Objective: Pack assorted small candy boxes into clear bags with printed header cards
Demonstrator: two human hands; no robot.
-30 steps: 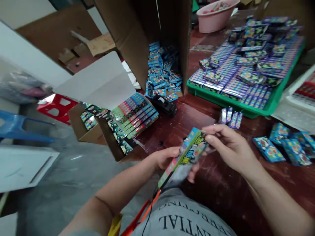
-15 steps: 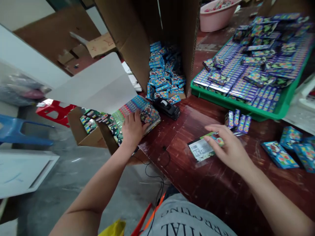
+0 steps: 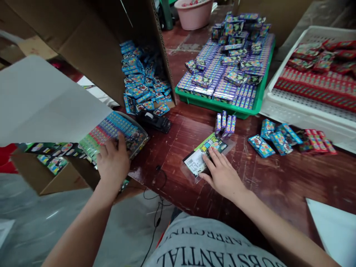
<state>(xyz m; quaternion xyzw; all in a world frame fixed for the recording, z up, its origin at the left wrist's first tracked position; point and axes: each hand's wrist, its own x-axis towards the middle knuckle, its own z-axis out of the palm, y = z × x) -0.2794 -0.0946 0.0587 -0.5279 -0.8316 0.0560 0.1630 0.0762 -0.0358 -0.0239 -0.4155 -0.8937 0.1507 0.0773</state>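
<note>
My left hand (image 3: pixel 113 161) rests with spread fingers on an open box (image 3: pixel 139 140) packed with rows of small blue, red and green packs; its white lid stands raised at the left. On the dark red table, my right hand (image 3: pixel 222 172) lies fingers apart over a flat clear bag with a black and green printed card (image 3: pixel 196 161) bearing a white label. Just beyond it stand a few small purple packs (image 3: pixel 228 124). A black tape dispenser (image 3: pixel 154 121) sits between the box and the bag.
Blue packs (image 3: pixel 139 79) fill a big cardboard box. A green tray (image 3: pixel 217 105) holds purple packs, and a white tray (image 3: pixel 308 113) holds red ones. Blue packs (image 3: pixel 261 145) and red packs (image 3: pixel 317 142) lie at the right. A pink basin (image 3: pixel 194 15) is at the back.
The view has turned to the right, bringing in the white tray. My right hand has lowered flatter onto the bag with the card. My left hand is still on the open box.
</note>
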